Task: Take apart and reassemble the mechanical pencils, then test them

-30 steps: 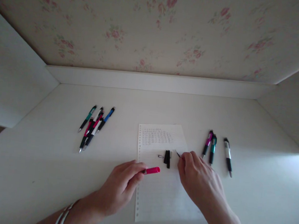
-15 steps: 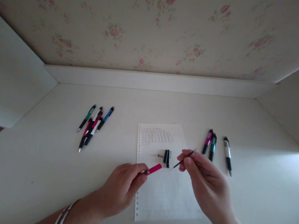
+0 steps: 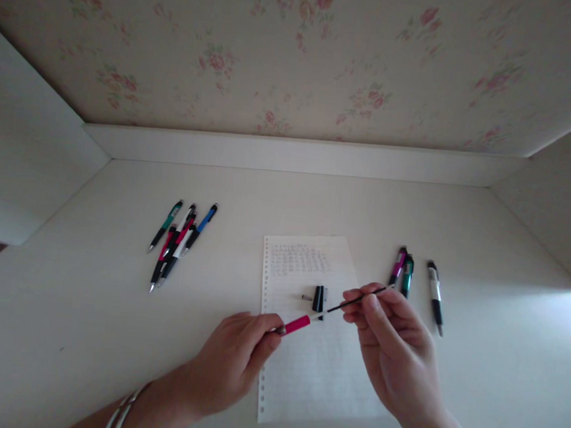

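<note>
My left hand [image 3: 242,349] is closed round a pink pen barrel [image 3: 298,325], whose open end points right. Between the thumb and fingers of my right hand [image 3: 392,338] is a thin dark ink refill [image 3: 352,301], held at a slant. The refill's pale lower end meets the mouth of the barrel; how far in it sits cannot be made out. Just beyond, black pen parts [image 3: 318,299] and a small metal tip [image 3: 307,297] lie on a sheet of handwritten paper [image 3: 297,380].
Several assembled pens [image 3: 177,245] lie in a loose pile at the left. At the right are a purple pen [image 3: 398,266], a green pen [image 3: 407,276] and a white pen [image 3: 434,295]. The white desk [image 3: 87,277] ends at a back ledge [image 3: 300,156] beneath flowered wallpaper.
My right hand has shifted slightly right and turned, bringing the refill's pale end from above the paper to the barrel's mouth. My left hand has hardly moved.
</note>
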A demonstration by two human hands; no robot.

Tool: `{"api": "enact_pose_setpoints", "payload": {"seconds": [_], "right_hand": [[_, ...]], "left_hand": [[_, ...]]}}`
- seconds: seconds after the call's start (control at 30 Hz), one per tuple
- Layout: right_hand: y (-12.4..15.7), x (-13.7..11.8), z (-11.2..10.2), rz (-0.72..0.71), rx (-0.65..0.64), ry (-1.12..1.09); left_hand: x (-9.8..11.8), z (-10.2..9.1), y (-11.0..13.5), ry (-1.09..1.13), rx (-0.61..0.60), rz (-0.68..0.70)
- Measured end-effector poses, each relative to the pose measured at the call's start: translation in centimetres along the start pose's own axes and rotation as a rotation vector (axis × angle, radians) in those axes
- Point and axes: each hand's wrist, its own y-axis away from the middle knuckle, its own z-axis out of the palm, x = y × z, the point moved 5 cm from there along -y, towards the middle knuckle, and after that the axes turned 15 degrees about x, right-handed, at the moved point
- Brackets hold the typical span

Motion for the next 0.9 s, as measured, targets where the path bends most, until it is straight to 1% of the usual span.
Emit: {"api": "enact_pose_setpoints", "payload": {"seconds": [0.13,0.23,0.33,0.47,0.6,0.7,0.9], "right_hand": [[0.2,0.5,-0.3,0.024,-0.010,0.085],[0.7,0.9,0.2,0.065,-0.071,0.135],[1.2,1.0,0.8,0.092,-0.124,0.145],[1.4,1.0,0.9,0.121,-0.140,0.138],[1.3,0.8,0.9,0.105,-0.144,0.140],[1.4,0.6,0.9,0.069,-0.149,0.197],[1.5,0.5,1.4,0.077,-0.231,0.271]], "left_hand": [[0.1,0.0,-0.2,0.004,0.001,0.004],[0.3,0.0,-0.3,0.010,-0.004,0.004],[0.2,0.1,-0.2,0.011,-0.003,-0.005],[0.1,0.0,-0.1,0.007,0.002,-0.011],[0.0,0.1,0.0,0.007,-0.015,-0.012],[0.0,0.1,0.0,0.008,-0.018,-0.007],[0.1,0.2,0.0,0.006,-0.020,0.003]]}}
